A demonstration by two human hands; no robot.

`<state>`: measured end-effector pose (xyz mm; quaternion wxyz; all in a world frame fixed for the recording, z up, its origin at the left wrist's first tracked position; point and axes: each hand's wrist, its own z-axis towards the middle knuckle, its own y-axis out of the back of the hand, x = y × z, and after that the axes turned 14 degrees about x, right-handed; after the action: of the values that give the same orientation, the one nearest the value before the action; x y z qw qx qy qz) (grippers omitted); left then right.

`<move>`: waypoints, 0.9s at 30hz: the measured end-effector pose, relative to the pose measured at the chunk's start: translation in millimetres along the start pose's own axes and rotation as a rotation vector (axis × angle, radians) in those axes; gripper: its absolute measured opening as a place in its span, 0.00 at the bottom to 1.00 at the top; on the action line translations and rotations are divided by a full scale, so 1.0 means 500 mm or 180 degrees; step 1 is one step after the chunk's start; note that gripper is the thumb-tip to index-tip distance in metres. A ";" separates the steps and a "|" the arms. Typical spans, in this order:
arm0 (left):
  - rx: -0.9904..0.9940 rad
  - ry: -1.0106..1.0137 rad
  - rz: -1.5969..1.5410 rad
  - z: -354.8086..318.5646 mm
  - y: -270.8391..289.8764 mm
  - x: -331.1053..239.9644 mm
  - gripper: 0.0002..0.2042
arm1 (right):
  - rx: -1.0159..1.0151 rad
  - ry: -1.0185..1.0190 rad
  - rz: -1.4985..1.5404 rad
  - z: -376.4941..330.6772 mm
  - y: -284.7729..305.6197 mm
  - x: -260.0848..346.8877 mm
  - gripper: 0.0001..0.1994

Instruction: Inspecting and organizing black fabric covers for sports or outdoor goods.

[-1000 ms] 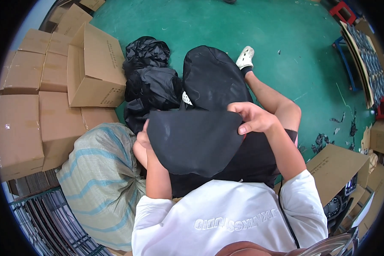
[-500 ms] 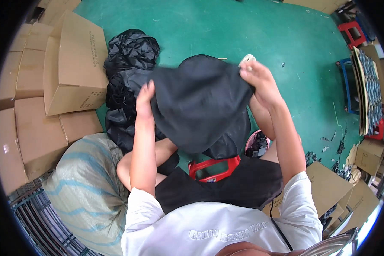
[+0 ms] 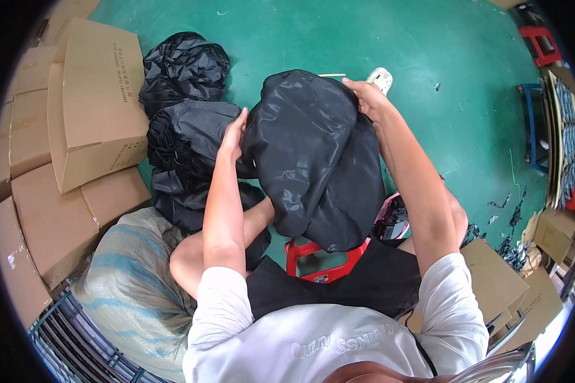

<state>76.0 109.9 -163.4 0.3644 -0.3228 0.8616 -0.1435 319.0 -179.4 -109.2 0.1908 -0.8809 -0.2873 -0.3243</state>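
A black shiny fabric piece (image 3: 300, 140), rounded and loosely puffed, lies over more black fabric (image 3: 354, 185) on a red plastic stool (image 3: 294, 255) between my knees. My left hand (image 3: 234, 135) is at the fabric's left edge with its fingers stretched out. At the upper right edge, my right hand (image 3: 368, 101) reaches over the fabric, fingers extended and touching its rim. Neither hand looks closed on the cloth, though the fingertips are partly hidden against it.
Black fabric bundles (image 3: 185, 70) are heaped to the left, beside cardboard boxes (image 3: 102, 89). A striped woven sack (image 3: 131, 281) sits by my left leg. A pink container (image 3: 393, 217) with black items stands near my right knee. Another red stool (image 3: 540, 45) is far right.
The black fabric, spread in the air between my hands earlier, now rests on the stool pile with its shiny side showing. My left hand has shifted slightly right; my right hand slightly left.
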 end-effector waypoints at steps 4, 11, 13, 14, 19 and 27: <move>-0.0098 -0.0248 -0.0253 -0.114 -0.017 0.115 0.26 | 0.0876 0.0144 0.0584 -0.074 0.047 -0.036 0.13; 0.0088 -0.0314 0.0244 -0.247 0.037 0.294 0.09 | 0.1309 0.1503 0.0092 -0.161 -0.005 -0.068 0.13; 0.0056 -0.1199 0.0051 -0.283 -0.031 0.262 0.13 | 0.1039 0.1191 0.0663 -0.209 -0.063 -0.033 0.12; 0.0262 -0.1151 -0.0647 -0.307 -0.072 0.224 0.18 | 0.1111 0.1554 0.1153 -0.229 -0.075 -0.023 0.15; 0.0447 -0.1162 -0.1549 -0.328 -0.179 0.184 0.32 | 0.2747 0.0434 0.2025 -0.193 -0.025 -0.177 0.33; 0.1163 -0.1926 -0.0863 -0.380 -0.119 0.254 0.29 | 0.2647 0.1719 0.2586 -0.386 -0.090 -0.171 0.19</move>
<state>-100.8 -16.2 -70.7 0.6317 -0.3914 0.6247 -0.2399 147.9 -278.7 -22.2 0.6899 -0.6592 0.0257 -0.2980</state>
